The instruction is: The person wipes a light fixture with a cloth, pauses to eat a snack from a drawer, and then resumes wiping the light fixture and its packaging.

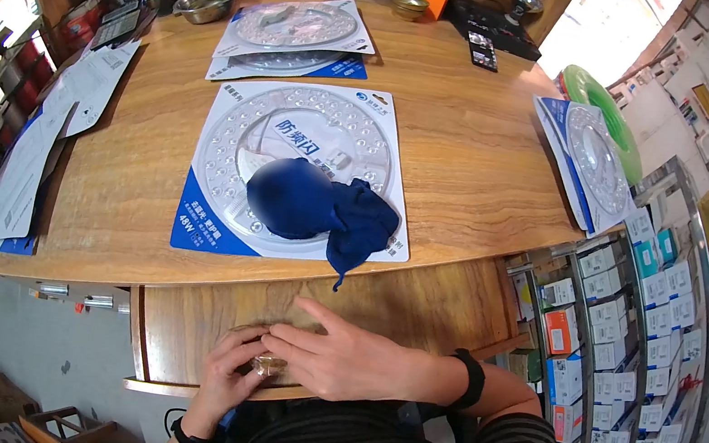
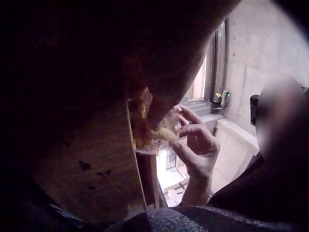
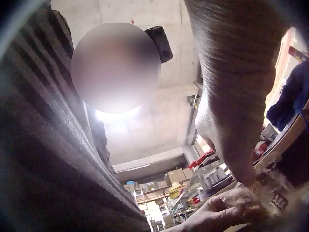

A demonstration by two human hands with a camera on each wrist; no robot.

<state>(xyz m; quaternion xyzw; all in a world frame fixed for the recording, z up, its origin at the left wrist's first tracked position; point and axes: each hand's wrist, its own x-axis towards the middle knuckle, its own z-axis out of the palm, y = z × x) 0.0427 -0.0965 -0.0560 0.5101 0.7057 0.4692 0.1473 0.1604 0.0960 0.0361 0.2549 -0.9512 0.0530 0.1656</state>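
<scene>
Over the pulled-out wooden drawer (image 1: pixel 181 342), both hands meet at a small crinkly clear plastic packet (image 1: pixel 268 364) with brownish-yellow contents. My left hand (image 1: pixel 230 370) pinches it from one side. Fingers of my right hand (image 1: pixel 343 357) lie across the left fingertips and hide part of it. In the left wrist view, the right hand (image 2: pixel 198 145) pinches the edge of the packet (image 2: pixel 166 130) between thumb and fingers. The right wrist view shows the left hand (image 3: pixel 217 212) gripping the plastic, with dark print (image 3: pixel 279 200) beside it. What exactly is inside, I cannot tell.
A dark blue cloth bundle (image 1: pixel 303 200) lies on a carded ring light panel (image 1: pixel 232 121) on the desk (image 1: pixel 466 147). More carded panels (image 1: pixel 301 26) lie behind, with others at the left and right edges. A metal bowl (image 1: pixel 207 5) stands at the back; shelves of boxes (image 1: pixel 619 353) stand right.
</scene>
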